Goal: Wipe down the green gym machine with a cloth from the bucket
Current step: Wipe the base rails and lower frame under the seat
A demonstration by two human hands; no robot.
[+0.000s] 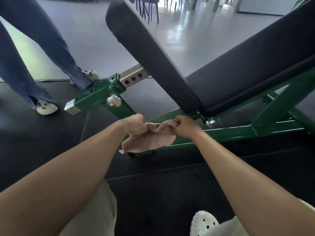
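Note:
A beige cloth (150,138) hangs over the low green frame bar (226,133) of the gym machine. My left hand (134,123) grips the cloth's left top edge, fingers curled round it. My right hand (185,126) grips its right top edge, close to where the bar meets the black pads. The cloth is stretched between both hands and drapes down over the bar's front. The machine carries two black padded boards (153,53) that cross above the bar. No bucket is in view.
Another person in blue trousers and white shoes (46,108) stands at the left, close to the machine's green post with a silver knob (113,101). Dark rubber mats cover the floor. My own white shoe (203,222) shows at the bottom right.

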